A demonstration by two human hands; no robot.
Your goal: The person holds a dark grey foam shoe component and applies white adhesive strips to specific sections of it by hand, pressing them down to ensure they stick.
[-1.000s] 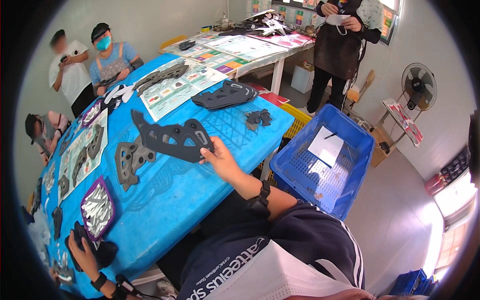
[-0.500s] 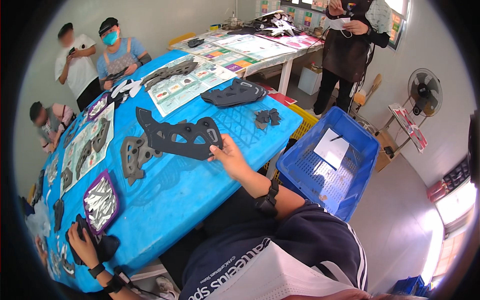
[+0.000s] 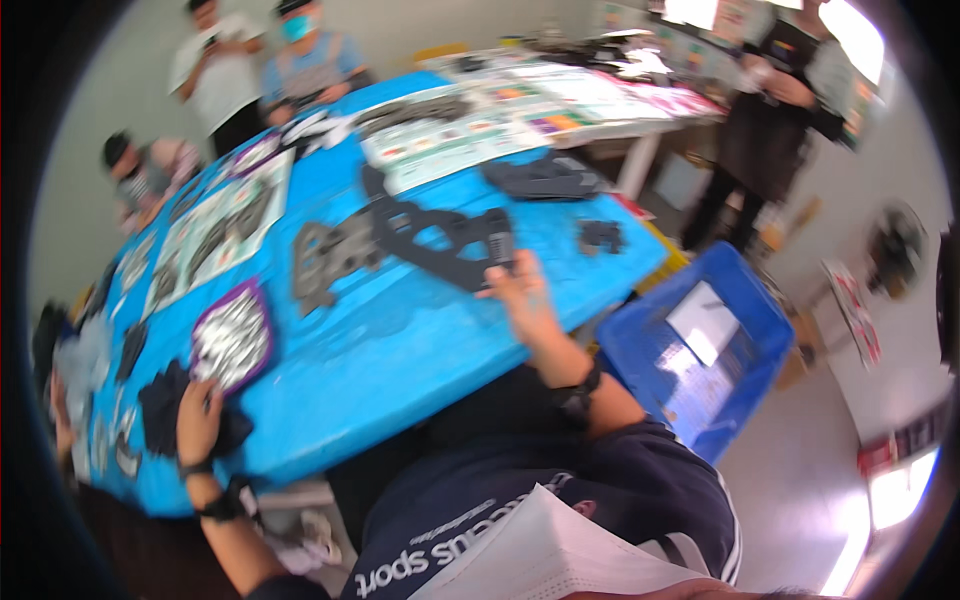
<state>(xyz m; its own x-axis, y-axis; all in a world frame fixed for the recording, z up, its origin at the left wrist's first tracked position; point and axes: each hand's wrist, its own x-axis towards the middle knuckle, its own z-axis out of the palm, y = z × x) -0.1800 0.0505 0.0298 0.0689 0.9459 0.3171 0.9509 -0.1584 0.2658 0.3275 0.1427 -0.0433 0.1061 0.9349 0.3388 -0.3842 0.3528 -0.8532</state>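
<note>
My right hand (image 3: 524,302) pinches one end of a flat, dark grey shoe-upper piece (image 3: 437,243) with cut-out openings, above the blue-covered table (image 3: 380,375). Just left of it lie lighter grey cut pieces (image 3: 330,255) in a loose group. At the table's near left, my left hand (image 3: 199,422) is over a dark, crumpled heap of cloth-like pieces (image 3: 160,405). Blur hides how its fingers are set. Beside that hand stands a purple-rimmed tray (image 3: 266,318) with shiny silvery strips in it.
Dark stacked upper pieces (image 3: 543,178) and small dark scraps (image 3: 600,237) lie on the table's right part. Printed sheets (image 3: 430,172) carry more grey pieces. A blue crate (image 3: 752,262) stands to the right. Several people are around, one by the far table (image 3: 640,125).
The view has swung, so the scene sits further right and blurs. My right hand still holds the shoe-upper piece. The left hand has shifted toward the purple-rimmed tray.
</note>
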